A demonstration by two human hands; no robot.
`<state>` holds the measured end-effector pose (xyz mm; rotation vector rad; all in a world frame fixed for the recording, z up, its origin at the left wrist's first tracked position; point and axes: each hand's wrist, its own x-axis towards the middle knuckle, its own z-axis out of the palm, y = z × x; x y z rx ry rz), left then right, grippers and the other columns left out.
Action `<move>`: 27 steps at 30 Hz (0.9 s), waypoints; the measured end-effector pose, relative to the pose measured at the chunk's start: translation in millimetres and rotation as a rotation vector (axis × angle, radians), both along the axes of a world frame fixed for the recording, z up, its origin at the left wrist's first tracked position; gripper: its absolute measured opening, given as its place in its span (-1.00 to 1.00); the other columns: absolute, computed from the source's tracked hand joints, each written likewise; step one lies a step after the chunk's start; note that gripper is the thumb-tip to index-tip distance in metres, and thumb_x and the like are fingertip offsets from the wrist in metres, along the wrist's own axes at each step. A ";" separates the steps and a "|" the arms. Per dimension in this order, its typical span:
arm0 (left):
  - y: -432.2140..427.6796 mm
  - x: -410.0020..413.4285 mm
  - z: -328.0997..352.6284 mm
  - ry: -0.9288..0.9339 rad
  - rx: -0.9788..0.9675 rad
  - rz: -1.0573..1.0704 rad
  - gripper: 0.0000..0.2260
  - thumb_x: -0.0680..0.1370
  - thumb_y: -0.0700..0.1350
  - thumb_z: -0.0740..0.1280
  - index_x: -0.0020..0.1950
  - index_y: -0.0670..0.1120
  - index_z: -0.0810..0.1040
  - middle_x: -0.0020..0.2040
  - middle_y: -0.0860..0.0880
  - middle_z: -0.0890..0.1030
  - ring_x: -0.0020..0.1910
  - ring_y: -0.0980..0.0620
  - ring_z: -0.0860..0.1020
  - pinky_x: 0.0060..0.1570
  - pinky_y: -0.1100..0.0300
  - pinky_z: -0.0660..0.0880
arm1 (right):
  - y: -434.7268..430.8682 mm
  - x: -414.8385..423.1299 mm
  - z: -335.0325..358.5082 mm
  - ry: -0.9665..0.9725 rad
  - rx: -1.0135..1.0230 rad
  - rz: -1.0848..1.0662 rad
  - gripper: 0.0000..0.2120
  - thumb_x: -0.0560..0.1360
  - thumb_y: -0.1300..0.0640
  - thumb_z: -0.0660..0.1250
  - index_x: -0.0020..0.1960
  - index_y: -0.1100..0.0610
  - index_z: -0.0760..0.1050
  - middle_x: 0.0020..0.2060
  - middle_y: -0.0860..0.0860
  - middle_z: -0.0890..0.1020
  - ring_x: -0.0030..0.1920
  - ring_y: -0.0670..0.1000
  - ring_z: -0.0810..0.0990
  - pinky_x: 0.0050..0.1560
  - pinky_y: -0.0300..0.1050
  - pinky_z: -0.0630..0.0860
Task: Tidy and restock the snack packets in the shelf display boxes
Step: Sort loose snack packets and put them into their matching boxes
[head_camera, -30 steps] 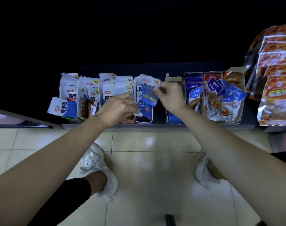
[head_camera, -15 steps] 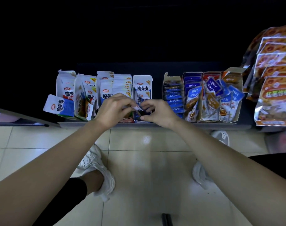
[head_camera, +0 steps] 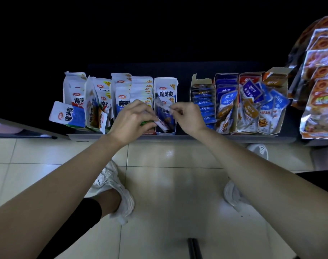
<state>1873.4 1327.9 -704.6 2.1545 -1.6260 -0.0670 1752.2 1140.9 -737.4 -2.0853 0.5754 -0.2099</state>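
Tiled floor [head_camera: 168, 193] fills lower half of frame; two white shoes [head_camera: 114, 186] on it.

Dark shelf [head_camera: 196, 138] runs across mid-frame, front edge just above the tiles.

Orange bags [head_camera: 320, 101] stacked at right edge, overlapping.

Row of display boxes on shelf. White boxes [head_camera: 122, 85] at centre-left, packets upright inside, some leaning. Gap, then blue boxes [head_camera: 203, 98] at centre-right; the rightmost ones hold jumbled, tilted packets.

Middle box [head_camera: 166, 85], white, stands at right end of the white group, just left of the gap.

Left hand [head_camera: 131, 121] at front of middle box, fingers curled, gripping lower end of a packet [head_camera: 164, 114].

Right hand [head_camera: 189, 116] just beside it, thumb and forefinger pinched on the same packet's upper edge; other fingers curled in.

Packet is blue and white, tilted, sitting in the front of the middle box between both hands.

Loose packet [head_camera: 67, 114] lies tilted at far left, leaning out past the end box.
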 end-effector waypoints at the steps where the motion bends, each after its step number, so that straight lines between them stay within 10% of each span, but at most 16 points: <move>1: 0.3 0.4 -0.9 0.014 0.007 -0.014 -0.84 0.52 -0.05 0.48 0.04 -0.07 0.73 0.00 0.01 0.68 0.05 -0.05 0.54 0.03 0.04 0.52 | -2.6 -0.4 -1.0 -0.006 -0.007 -0.059 -0.93 0.53 0.26 0.39 -0.09 0.18 0.65 -0.32 0.03 0.66 -0.30 0.08 0.63 -0.21 0.10 0.62; 6: 3.1 5.0 -2.3 0.115 0.056 -0.038 -0.86 0.50 -0.13 0.51 0.04 -0.08 0.73 0.01 0.00 0.72 0.04 -0.01 0.64 0.02 -0.01 0.60 | -13.6 0.9 -0.3 0.133 0.173 -0.334 -0.79 0.51 0.08 0.45 -0.29 0.03 0.55 -0.37 0.04 0.67 -0.32 0.02 0.69 -0.18 0.10 0.67; 13: -9.8 0.2 13.7 0.303 -0.046 0.128 -0.92 0.54 -0.18 0.46 -0.01 -0.11 0.74 -0.06 0.00 0.72 -0.07 0.08 0.66 0.01 0.06 0.60 | 7.2 -21.0 9.4 0.060 0.423 -0.130 -0.78 0.44 0.46 0.37 -0.01 0.23 0.63 -0.10 0.17 0.70 -0.16 -0.05 0.66 -0.05 -0.23 0.61; 18: -22.6 4.9 33.2 0.602 -0.133 0.326 -0.89 0.56 -0.17 0.43 0.03 -0.16 0.71 -0.07 -0.05 0.71 -0.05 0.01 0.68 0.02 0.01 0.63 | 16.7 -28.4 19.5 0.033 0.407 0.004 -0.55 0.36 0.30 0.56 0.21 0.16 0.55 -0.01 -0.03 0.65 -0.04 -0.20 0.61 -0.02 -0.42 0.49; 27: -39.4 -16.6 76.4 1.003 -0.238 0.625 -0.81 0.57 -0.15 0.43 0.09 -0.24 0.59 -0.21 -0.09 0.65 -0.42 0.18 0.62 -0.35 0.34 0.53 | 10.1 -33.6 61.5 0.018 0.610 -0.064 -0.74 0.42 0.27 0.52 0.06 0.13 0.56 -0.01 0.09 0.71 -0.03 0.03 0.70 -0.01 -0.05 0.66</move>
